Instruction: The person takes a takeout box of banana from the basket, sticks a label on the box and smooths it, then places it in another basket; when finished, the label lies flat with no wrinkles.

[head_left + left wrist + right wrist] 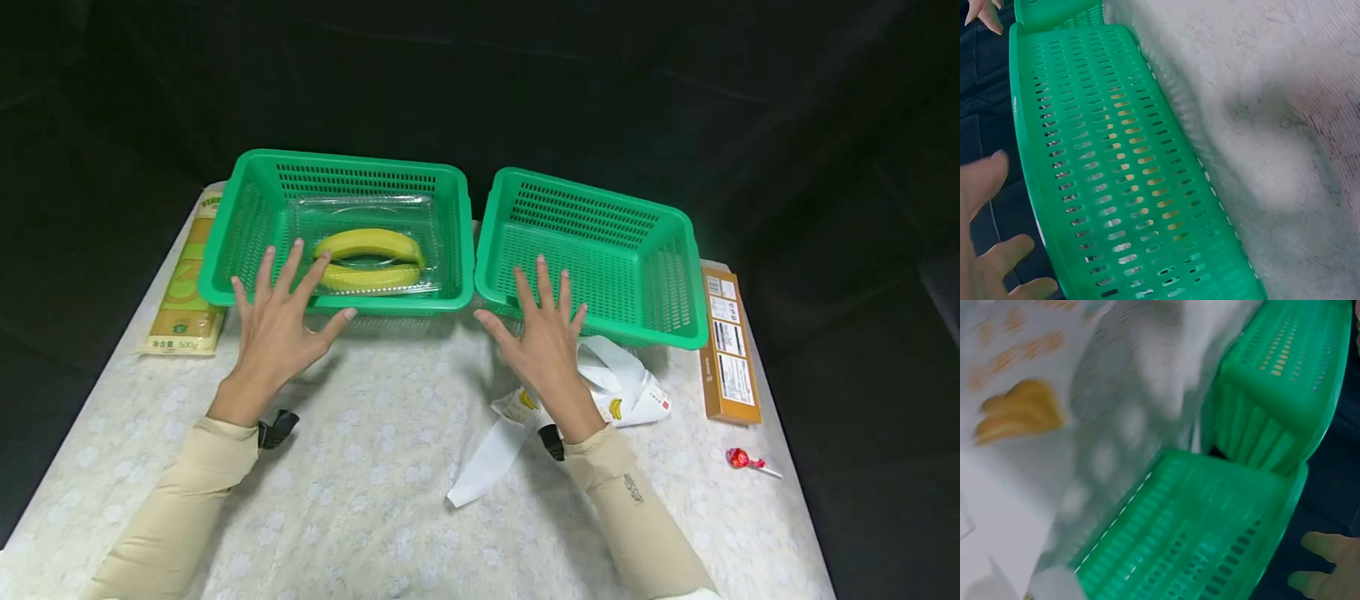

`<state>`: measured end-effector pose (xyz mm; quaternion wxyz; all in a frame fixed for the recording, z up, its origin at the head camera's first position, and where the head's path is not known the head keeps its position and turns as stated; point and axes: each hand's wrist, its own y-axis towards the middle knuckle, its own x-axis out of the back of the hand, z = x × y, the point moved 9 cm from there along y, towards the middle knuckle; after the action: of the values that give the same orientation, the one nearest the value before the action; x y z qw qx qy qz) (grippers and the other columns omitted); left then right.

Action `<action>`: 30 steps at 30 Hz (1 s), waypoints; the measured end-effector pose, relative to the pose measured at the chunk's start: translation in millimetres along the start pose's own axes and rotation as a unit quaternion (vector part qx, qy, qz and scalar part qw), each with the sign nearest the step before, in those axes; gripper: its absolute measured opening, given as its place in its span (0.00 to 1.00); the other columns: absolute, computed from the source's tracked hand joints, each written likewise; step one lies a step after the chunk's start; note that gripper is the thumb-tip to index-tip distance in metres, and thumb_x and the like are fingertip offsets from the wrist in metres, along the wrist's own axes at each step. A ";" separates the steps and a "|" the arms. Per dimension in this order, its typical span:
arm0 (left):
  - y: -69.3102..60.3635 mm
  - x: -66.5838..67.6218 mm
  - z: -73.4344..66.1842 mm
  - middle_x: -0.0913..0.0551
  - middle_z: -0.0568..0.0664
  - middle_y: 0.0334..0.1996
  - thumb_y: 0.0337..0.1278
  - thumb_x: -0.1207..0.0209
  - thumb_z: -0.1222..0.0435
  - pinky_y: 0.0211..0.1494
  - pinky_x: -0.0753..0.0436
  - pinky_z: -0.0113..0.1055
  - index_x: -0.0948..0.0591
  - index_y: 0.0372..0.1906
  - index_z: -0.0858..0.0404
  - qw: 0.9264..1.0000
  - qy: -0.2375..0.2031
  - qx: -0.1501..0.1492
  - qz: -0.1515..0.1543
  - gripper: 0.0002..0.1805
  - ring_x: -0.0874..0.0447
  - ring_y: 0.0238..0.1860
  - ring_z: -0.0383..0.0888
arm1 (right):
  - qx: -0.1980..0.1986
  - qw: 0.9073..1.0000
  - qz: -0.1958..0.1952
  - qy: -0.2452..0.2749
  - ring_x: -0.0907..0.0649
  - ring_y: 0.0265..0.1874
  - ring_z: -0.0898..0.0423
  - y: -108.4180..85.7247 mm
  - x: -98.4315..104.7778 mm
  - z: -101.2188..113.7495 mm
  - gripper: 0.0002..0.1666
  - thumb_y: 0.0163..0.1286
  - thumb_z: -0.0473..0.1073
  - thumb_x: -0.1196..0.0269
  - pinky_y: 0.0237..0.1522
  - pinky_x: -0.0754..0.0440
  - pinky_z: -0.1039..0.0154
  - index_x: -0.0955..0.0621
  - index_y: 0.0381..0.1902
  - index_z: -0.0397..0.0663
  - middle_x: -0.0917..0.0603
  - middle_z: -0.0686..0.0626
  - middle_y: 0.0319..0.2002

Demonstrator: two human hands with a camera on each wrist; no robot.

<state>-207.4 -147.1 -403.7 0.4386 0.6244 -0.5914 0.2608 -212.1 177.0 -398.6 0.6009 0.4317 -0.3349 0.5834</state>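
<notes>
My left hand (277, 333) is spread with straight fingers over the near rim of the left green basket (337, 160); it holds nothing. Inside that basket a clear plastic container (438, 242) lies with two yellow bananas (371, 242) in or under it; I cannot tell which. Fingers spread, my right hand (542, 342) hovers at the near edge of the right green basket (592, 196), also holding nothing. Below the right forearm lies a crumpled white strip (487, 462) printed with bananas. In the left wrist view the basket's slotted wall (1116, 162) shows yellow through its holes.
A yellow-green 500 g packet (183, 287) lies left of the left basket. On the right, an orange box (727, 346) with white labels lies beside the right basket, and a red-wrapped lollipop (742, 458) lies near the table's right edge. Dark cloth (480, 75) hangs behind.
</notes>
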 end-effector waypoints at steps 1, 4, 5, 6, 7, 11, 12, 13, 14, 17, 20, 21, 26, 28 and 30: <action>1.2 1.4 1.4 0.46 0.58 0.81 0.62 0.37 0.47 0.72 0.61 0.78 0.37 0.78 0.51 1.000 -0.014 0.001 -0.011 0.41 0.57 0.81 0.64 | 0.005 1.000 -0.004 0.016 0.58 0.82 0.38 1.3 0.1 3.6 0.49 0.68 0.76 0.48 0.71 0.60 0.21 0.38 0.79 0.59 0.54 0.50 0.83; 5.9 7.9 7.0 0.33 0.64 0.74 0.66 0.38 0.55 0.75 0.46 0.70 0.29 0.72 0.59 0.997 -0.061 0.001 -0.055 0.32 0.41 0.76 0.66 | 0.026 0.996 -0.012 0.080 0.50 0.81 0.40 8.4 1.1 19.2 0.41 0.73 0.69 0.46 0.75 0.53 0.28 0.28 0.72 0.49 0.46 0.46 0.81; 7.1 10.5 9.6 0.29 0.65 0.71 0.67 0.39 0.57 0.75 0.42 0.67 0.26 0.70 0.62 0.995 -0.076 0.004 -0.069 0.29 0.36 0.73 0.66 | 0.033 0.994 -0.016 0.101 0.45 0.80 0.40 11.7 1.7 25.3 0.38 0.74 0.66 0.45 0.76 0.49 0.31 0.25 0.69 0.46 0.42 0.44 0.80; 8.4 13.3 12.1 0.25 0.66 0.67 0.68 0.40 0.59 0.73 0.37 0.65 0.24 0.68 0.63 0.993 -0.087 0.008 -0.084 0.26 0.31 0.70 0.67 | 0.040 0.992 -0.019 0.120 0.41 0.79 0.40 15.3 2.3 31.8 0.35 0.75 0.64 0.45 0.76 0.46 0.34 0.23 0.66 0.44 0.37 0.43 0.78; 9.7 15.9 15.0 0.22 0.67 0.64 0.69 0.41 0.60 0.70 0.33 0.63 0.23 0.66 0.65 0.991 -0.095 0.011 -0.099 0.24 0.28 0.67 0.67 | 0.045 0.989 -0.020 0.137 0.37 0.77 0.40 19.4 2.8 38.4 0.32 0.76 0.61 0.44 0.76 0.42 0.36 0.21 0.63 0.42 0.33 0.41 0.75; 15.5 22.2 27.0 0.17 0.66 0.58 0.70 0.43 0.62 0.60 0.25 0.63 0.20 0.62 0.64 0.987 -0.094 0.038 -0.127 0.20 0.21 0.60 0.68 | 0.051 0.981 -0.014 0.187 0.22 0.65 0.43 37.0 -0.8 59.9 0.25 0.76 0.56 0.42 0.67 0.25 0.45 0.16 0.56 0.42 0.19 0.41 0.63; 18.0 22.8 29.5 0.17 0.65 0.58 0.69 0.43 0.62 0.58 0.24 0.63 0.19 0.62 0.64 0.986 -0.093 0.042 -0.130 0.20 0.20 0.59 0.68 | 0.046 0.979 -0.006 0.198 0.20 0.63 0.45 41.3 -3.7 63.7 0.25 0.76 0.56 0.42 0.64 0.22 0.48 0.16 0.55 0.43 0.18 0.42 0.61; 20.6 22.9 31.9 0.17 0.65 0.58 0.69 0.44 0.62 0.57 0.23 0.63 0.20 0.62 0.64 0.986 -0.092 0.047 -0.129 0.20 0.20 0.58 0.68 | 0.041 0.977 0.002 0.207 0.19 0.60 0.46 45.7 -6.9 67.3 0.24 0.76 0.55 0.42 0.61 0.19 0.50 0.16 0.55 0.43 0.17 0.43 0.59; 23.2 22.9 33.7 0.17 0.66 0.58 0.69 0.44 0.62 0.56 0.23 0.64 0.20 0.62 0.64 0.986 -0.091 0.051 -0.127 0.21 0.20 0.57 0.68 | 0.036 0.976 0.012 0.216 0.17 0.57 0.47 49.9 -10.6 70.7 0.23 0.76 0.55 0.42 0.58 0.17 0.52 0.16 0.55 0.44 0.16 0.43 0.58; 30.2 21.3 38.1 0.18 0.67 0.59 0.70 0.45 0.61 0.54 0.23 0.65 0.21 0.64 0.64 0.988 -0.087 0.064 -0.114 0.22 0.20 0.56 0.70 | 0.017 0.972 0.036 0.232 0.16 0.54 0.47 61.3 -22.8 78.7 0.22 0.77 0.54 0.42 0.54 0.16 0.53 0.16 0.56 0.45 0.16 0.43 0.57; 34.5 18.8 41.9 0.19 0.67 0.60 0.71 0.46 0.60 0.53 0.24 0.66 0.23 0.66 0.63 0.989 -0.074 0.083 -0.094 0.23 0.20 0.55 0.71 | 0.002 0.970 0.048 0.238 0.18 0.59 0.45 71.8 -34.8 86.1 0.24 0.77 0.53 0.44 0.58 0.19 0.51 0.19 0.60 0.43 0.19 0.42 0.61; 35.1 17.7 43.2 0.20 0.67 0.61 0.71 0.47 0.59 0.52 0.24 0.66 0.24 0.67 0.62 0.990 -0.067 0.090 -0.086 0.24 0.20 0.55 0.71 | -0.005 0.970 0.051 0.237 0.20 0.61 0.44 74.9 -38.7 88.3 0.25 0.77 0.54 0.44 0.61 0.20 0.49 0.20 0.62 0.43 0.20 0.42 0.63; 35.1 11.7 46.4 0.23 0.68 0.65 0.73 0.49 0.56 0.46 0.24 0.67 0.28 0.71 0.59 0.991 -0.034 0.120 -0.044 0.26 0.18 0.45 0.71 | -0.048 0.968 0.091 0.229 0.33 0.74 0.41 86.2 -59.9 95.1 0.35 0.77 0.55 0.45 0.72 0.32 0.44 0.33 0.74 0.42 0.33 0.40 0.74; 35.5 9.2 47.0 0.22 0.68 0.64 0.74 0.50 0.54 0.45 0.25 0.66 0.29 0.72 0.59 0.991 -0.023 0.128 -0.030 0.28 0.18 0.44 0.71 | -0.071 0.964 0.111 0.229 0.38 0.77 0.42 88.3 -67.5 94.7 0.39 0.77 0.56 0.45 0.75 0.35 0.44 0.39 0.77 0.42 0.38 0.40 0.77; 36.8 6.1 47.7 0.21 0.68 0.62 0.74 0.51 0.52 0.47 0.26 0.66 0.33 0.74 0.59 0.991 -0.021 0.135 -0.015 0.30 0.19 0.46 0.71 | -0.091 0.960 0.126 0.232 0.40 0.78 0.42 89.2 -73.4 93.2 0.43 0.76 0.56 0.44 0.76 0.37 0.45 0.44 0.79 0.42 0.42 0.40 0.79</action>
<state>-251.2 -188.0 -412.6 0.3419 0.6922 -0.5499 0.3186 -298.0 57.3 -416.2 0.6207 0.1826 -0.2898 0.7053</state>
